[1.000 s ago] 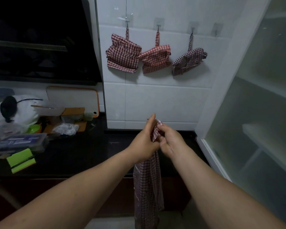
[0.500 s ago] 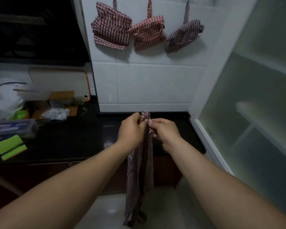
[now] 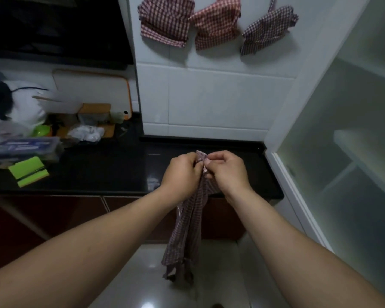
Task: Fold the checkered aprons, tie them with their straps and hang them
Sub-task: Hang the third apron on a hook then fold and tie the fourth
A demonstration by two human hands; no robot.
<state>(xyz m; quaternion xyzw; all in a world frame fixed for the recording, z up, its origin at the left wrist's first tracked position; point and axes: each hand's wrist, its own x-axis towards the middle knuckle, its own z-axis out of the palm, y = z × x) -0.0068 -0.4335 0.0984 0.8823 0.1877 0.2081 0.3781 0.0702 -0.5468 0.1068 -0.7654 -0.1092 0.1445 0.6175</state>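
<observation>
Both hands meet over the front edge of the black bench [image 3: 98, 172], near its right end. The left hand [image 3: 182, 174] and the right hand [image 3: 226, 172] are knuckle to knuckle, and between them they hold the top of a checkered apron [image 3: 187, 230]. The fingers [image 3: 213, 161] of each hand are curled tight and pinch the bunched cloth, a small tuft of which sticks up above the thumbs. From there the apron hangs in a narrow, gathered length past the bench's front edge and in front of the dark red cupboard doors [image 3: 53, 218], its lower end loose above the pale glossy floor [image 3: 227, 274]; whether it touches the floor cannot be told.

On the white tiled wall [image 3: 220, 96] behind the bench's back right corner, three folded aprons [image 3: 216, 23] hang side by side as tied bundles: two red-checked, the right one darker.

Toward the bench's left end lie a green pad [image 3: 28, 171] near the front edge, a clear plastic box [image 3: 22, 146] and a crumpled white bag [image 3: 87, 133]; a white cutting board with an orange rim [image 3: 91, 90] leans against the back wall. A frosted glass cabinet door [image 3: 342, 163] stands past the right end.
</observation>
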